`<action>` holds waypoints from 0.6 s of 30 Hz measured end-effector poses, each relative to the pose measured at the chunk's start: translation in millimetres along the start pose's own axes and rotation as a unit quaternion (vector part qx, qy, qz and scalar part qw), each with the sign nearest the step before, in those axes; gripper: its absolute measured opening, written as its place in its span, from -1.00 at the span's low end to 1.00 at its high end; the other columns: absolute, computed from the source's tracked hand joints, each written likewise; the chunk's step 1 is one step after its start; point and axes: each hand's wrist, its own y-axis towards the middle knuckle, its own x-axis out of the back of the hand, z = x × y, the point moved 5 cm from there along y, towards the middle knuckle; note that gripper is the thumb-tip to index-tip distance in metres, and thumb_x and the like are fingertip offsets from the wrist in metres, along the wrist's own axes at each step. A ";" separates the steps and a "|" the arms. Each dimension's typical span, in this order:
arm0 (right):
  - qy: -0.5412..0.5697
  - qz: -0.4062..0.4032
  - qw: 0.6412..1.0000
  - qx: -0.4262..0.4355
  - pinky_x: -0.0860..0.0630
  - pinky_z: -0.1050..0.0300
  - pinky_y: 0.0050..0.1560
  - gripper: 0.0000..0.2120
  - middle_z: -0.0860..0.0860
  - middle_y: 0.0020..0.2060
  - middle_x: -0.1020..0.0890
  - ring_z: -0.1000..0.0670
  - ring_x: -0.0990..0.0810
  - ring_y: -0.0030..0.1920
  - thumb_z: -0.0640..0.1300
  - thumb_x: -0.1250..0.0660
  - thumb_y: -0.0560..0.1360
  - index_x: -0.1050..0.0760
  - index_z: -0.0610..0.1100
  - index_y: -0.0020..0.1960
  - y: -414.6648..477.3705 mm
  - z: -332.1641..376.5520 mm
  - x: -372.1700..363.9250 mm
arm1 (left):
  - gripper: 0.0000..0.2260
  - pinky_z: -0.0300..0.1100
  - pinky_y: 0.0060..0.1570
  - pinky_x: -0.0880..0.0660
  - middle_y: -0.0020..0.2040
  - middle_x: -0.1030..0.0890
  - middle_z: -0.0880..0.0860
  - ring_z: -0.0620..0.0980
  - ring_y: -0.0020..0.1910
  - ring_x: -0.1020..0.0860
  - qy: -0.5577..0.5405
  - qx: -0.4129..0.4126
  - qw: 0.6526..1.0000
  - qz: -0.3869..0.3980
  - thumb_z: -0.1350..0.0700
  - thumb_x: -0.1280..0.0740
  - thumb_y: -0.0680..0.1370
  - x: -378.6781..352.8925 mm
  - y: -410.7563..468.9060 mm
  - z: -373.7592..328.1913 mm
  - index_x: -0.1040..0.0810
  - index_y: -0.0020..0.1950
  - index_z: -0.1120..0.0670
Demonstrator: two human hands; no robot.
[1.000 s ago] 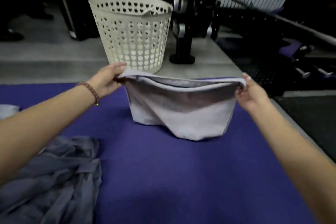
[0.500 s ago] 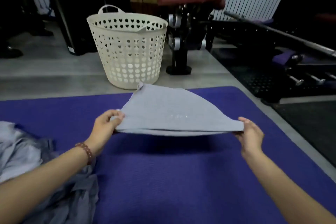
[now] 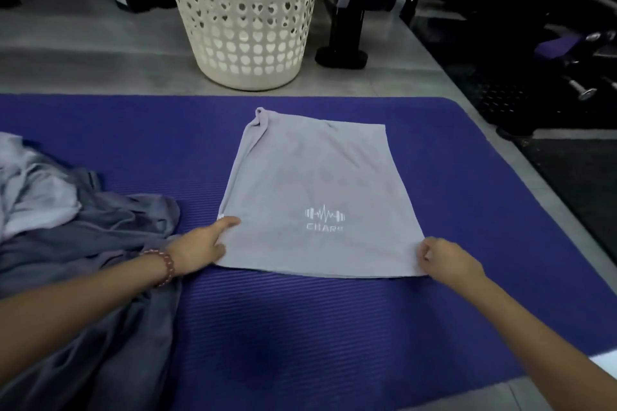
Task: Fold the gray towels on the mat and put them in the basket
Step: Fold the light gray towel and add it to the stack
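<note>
Your left hand pinches the near left corner of the folded gray towel, with the thumb stretched out on top along the left edge and the other fingers tucked out of sight beneath the cloth. Your right hand has its fingers curled around the near right corner, gripping the edge there. A beaded bracelet sits on your left wrist. The towel lies flat on the purple mat as a rough rectangle, with a white dumbbell logo facing up near your side and its far left corner slightly bunched. To your left, just beside your forearm, a rumpled pile of gray towels rests on the mat, some pieces darker and some paler. Beyond the far edge of the mat, the cream basket with heart-shaped holes stands upright on the gray floor, apart from the towel. To the right of the basket is the black base of a gym bench, and farther right a dumbbell lies on dark matting.
</note>
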 end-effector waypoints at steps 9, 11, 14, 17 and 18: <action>-0.277 0.422 0.863 0.001 -0.42 0.34 -0.35 -0.79 0.13 -0.35 -0.62 0.20 -0.51 -0.42 -0.14 -0.24 0.52 -0.54 -0.09 0.12 -61.4 -10.0 -32.3 | -0.66 -0.34 -0.39 -0.49 -0.26 -0.63 -0.09 -0.22 -0.45 -0.52 0.014 0.032 0.920 0.391 0.22 -0.30 0.49 -39.3 -54.2 -9.9 -0.51 0.26 0.02; -0.238 0.477 0.846 -0.018 -0.44 0.31 -0.26 -0.73 0.06 -0.20 -0.60 0.18 -0.55 -0.40 -0.04 -0.21 0.56 -0.44 -0.01 0.24 -72.1 -18.3 -46.5 | -0.56 -0.16 -0.10 -0.60 0.06 -0.64 0.05 -0.07 -0.17 -0.63 0.027 0.036 0.889 0.455 -0.02 -0.38 0.43 -60.3 -62.9 12.1 -0.45 0.31 -0.11; -0.182 0.468 0.864 -0.029 -0.45 0.32 -0.31 -0.68 0.06 -0.16 -0.58 0.16 -0.56 -0.44 0.09 -0.14 0.59 -0.38 -0.04 0.27 -62.4 -23.1 -49.9 | -0.65 -0.07 0.01 -0.58 0.02 -0.65 0.08 -0.02 -0.05 -0.65 0.011 0.016 0.889 0.457 -0.23 -0.34 0.45 -64.7 -53.3 26.7 -0.49 0.22 -0.23; 0.028 0.215 0.976 0.010 -0.36 0.31 -0.44 -0.86 0.01 -0.30 -0.56 0.13 -0.54 -0.45 -0.07 -0.24 0.56 -0.48 -0.15 -0.06 -4.6 -7.9 -34.7 | -0.88 -0.32 -0.44 -0.48 -0.38 -0.59 0.04 -0.09 -0.46 -0.55 -0.170 0.033 0.949 0.263 0.12 -0.26 0.59 -29.6 -10.3 6.3 -0.55 0.07 0.10; 0.101 0.113 0.988 0.007 -0.39 0.26 -0.35 -0.87 -0.02 -0.27 -0.57 0.07 -0.58 -0.35 -0.12 -0.24 0.55 -0.49 -0.18 -0.07 15.9 -3.3 -26.7 | -0.93 -0.35 -0.42 -0.45 -0.39 -0.58 0.00 -0.08 -0.43 -0.54 -0.184 0.020 0.971 0.154 0.17 -0.29 0.57 -12.8 8.4 4.4 -0.56 -0.03 0.10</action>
